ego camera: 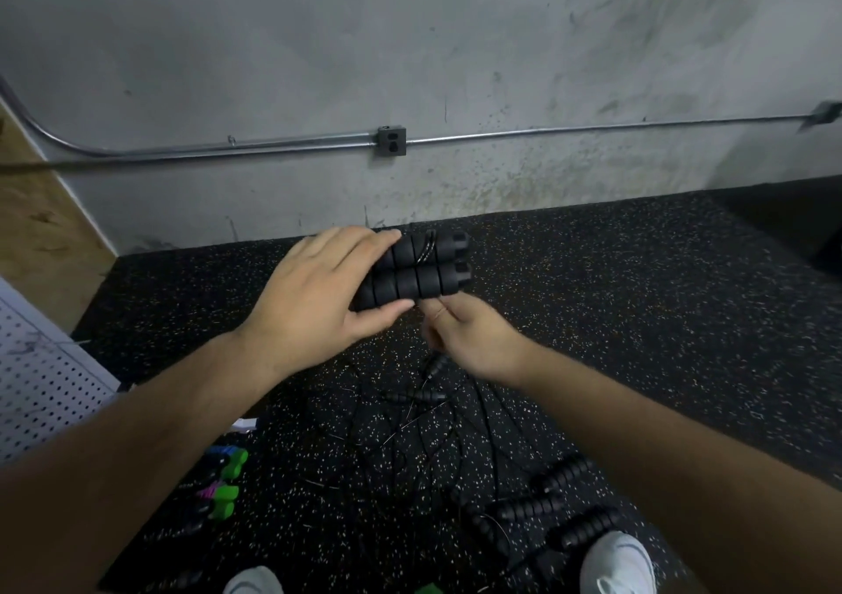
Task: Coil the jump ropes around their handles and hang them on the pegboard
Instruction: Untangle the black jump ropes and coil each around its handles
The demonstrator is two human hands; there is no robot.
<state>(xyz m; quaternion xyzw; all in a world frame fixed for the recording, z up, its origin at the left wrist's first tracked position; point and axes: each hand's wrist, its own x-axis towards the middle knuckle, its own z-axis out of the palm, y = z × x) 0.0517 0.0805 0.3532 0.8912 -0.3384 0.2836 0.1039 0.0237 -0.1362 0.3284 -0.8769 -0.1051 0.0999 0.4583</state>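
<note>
Black ribbed foam handles, paired, gripped in your left hand; right hand, five o'clock, pinches cord, fingertips blurred.

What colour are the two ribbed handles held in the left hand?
Black, both handles; the head view shows them best, gripped by the left hand.

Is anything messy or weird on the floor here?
Yes: thin black jump-rope cords lie in a loose tangle on the speckled black rubber floor, crossing each other, with black ribbed foam handles scattered at different angles nearby. Nothing looks broken or spilled.
</note>
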